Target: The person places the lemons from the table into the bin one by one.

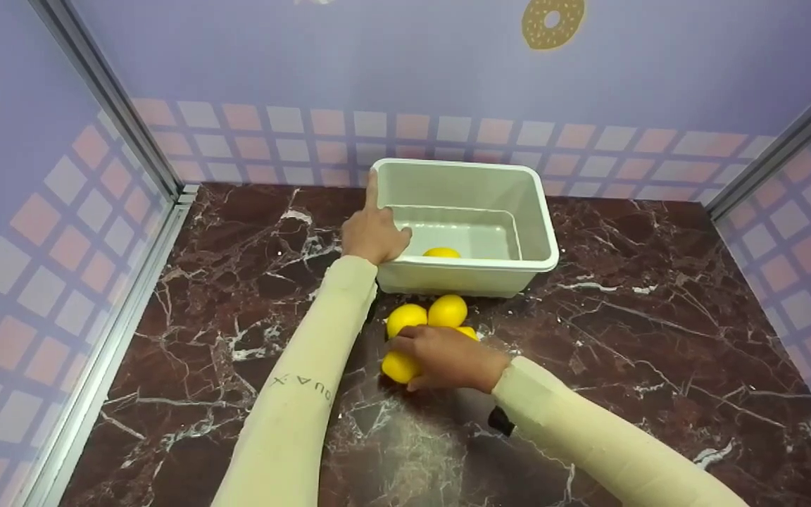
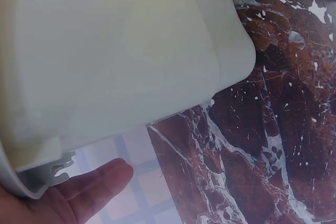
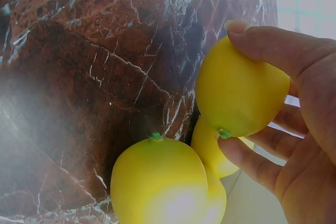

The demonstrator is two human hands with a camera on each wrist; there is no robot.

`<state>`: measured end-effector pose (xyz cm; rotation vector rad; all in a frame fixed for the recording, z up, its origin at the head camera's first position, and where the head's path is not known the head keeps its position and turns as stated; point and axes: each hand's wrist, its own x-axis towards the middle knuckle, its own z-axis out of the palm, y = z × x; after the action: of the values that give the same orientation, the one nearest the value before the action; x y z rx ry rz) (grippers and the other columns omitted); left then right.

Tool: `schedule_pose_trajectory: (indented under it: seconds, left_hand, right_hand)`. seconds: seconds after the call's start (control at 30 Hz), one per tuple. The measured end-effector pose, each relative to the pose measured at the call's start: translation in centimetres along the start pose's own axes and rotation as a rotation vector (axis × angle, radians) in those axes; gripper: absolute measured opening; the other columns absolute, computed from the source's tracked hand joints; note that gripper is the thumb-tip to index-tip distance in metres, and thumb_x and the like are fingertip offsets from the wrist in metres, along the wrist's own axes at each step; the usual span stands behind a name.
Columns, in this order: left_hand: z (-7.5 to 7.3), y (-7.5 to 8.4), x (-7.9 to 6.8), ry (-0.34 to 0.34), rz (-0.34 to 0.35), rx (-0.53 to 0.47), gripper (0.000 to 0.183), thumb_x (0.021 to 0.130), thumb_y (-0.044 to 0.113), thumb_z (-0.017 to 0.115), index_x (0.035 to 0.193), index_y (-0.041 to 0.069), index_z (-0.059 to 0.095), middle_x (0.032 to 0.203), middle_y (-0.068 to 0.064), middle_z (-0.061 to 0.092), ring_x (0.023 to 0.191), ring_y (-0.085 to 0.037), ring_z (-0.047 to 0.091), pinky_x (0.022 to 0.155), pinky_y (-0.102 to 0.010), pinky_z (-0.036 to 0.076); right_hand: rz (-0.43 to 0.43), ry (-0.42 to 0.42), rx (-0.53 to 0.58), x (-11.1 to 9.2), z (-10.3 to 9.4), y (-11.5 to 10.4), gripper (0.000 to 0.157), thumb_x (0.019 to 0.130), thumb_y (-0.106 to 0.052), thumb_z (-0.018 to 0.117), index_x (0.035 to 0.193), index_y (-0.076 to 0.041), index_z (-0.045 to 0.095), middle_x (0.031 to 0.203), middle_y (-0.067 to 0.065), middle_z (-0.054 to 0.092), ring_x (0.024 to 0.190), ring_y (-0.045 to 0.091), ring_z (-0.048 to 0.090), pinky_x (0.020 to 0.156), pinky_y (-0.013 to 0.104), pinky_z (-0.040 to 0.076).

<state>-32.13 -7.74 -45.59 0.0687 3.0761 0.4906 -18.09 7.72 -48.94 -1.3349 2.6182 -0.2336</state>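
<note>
The white bin (image 1: 476, 265) stands upright on the dark marble table (image 1: 659, 338), near the tiled-pattern wall (image 1: 458, 130), its open top showing a pale, glossy floor. One lemon (image 1: 442, 252) lies inside by the near wall, mostly hidden behind the rim. The left hand (image 1: 375, 234) grips the bin's left side near the front corner, the thumb inside, the index finger straight along the rim and other fingers outside, under the lip. Just in front of the bin, four more lemons sit close together: two nearest it, a left lemon (image 1: 407, 318) and a middle lemon (image 1: 448, 310), then a partly covered lemon (image 1: 469, 332) beside the right hand (image 1: 451, 358), and the held lemon (image 3: 239, 90), which that hand grips between thumb and fingers. Whether the held one touches the table cannot be told. It is bright, even yellow, smooth and plump, tinged green round a small green stem nub, which points toward the lower edge of the right wrist view. A neighbour there shows the same green nub and a pale glare on its skin.
</note>
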Motion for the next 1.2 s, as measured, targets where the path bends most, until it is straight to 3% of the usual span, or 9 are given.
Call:
schedule_pose_trajectory:
  seconds: [0.23, 0.67, 1.2]
  left_hand:
    - [0.0, 0.0, 0.1, 0.007, -0.004, -0.005, 0.065, 0.087, 0.047, 0.055, 0.139, 0.007, 0.053, 0.165, 0.001, -0.006, 0.081, -0.030, 0.065, 0.071, -0.046, 0.054]
    - [-0.1, 0.0, -0.1, 0.002, -0.001, -0.009, 0.050, 0.088, 0.044, 0.054, 0.117, 0.006, 0.069, 0.165, 0.002, -0.007, 0.077, -0.029, 0.064, 0.067, -0.045, 0.054]
    - [0.0, 0.0, 0.0, 0.007, 0.003, -0.002, 0.053, 0.087, 0.045, 0.054, 0.121, 0.006, 0.067, 0.165, 0.001, -0.006, 0.086, -0.033, 0.065, 0.071, -0.048, 0.054]
  right_hand:
    - [0.025, 0.002, -0.009, -0.2, -0.5, 0.2, 0.059, 0.073, -0.029, 0.081, 0.126, -0.014, 0.060, 0.116, 0.005, 0.063, 0.096, 0.019, 0.065, 0.086, 0.034, 0.055]
    - [0.027, 0.009, 0.005, -0.5, -0.9, 0.7, 0.062, 0.073, -0.029, 0.082, 0.129, -0.014, 0.059, 0.119, 0.006, 0.063, 0.099, 0.020, 0.065, 0.085, 0.035, 0.056]
    - [0.021, 0.047, -0.008, -0.9, -1.9, 1.5, 0.056, 0.074, -0.027, 0.080, 0.125, -0.013, 0.060, 0.113, 0.006, 0.062, 0.093, 0.018, 0.062, 0.083, 0.036, 0.056]
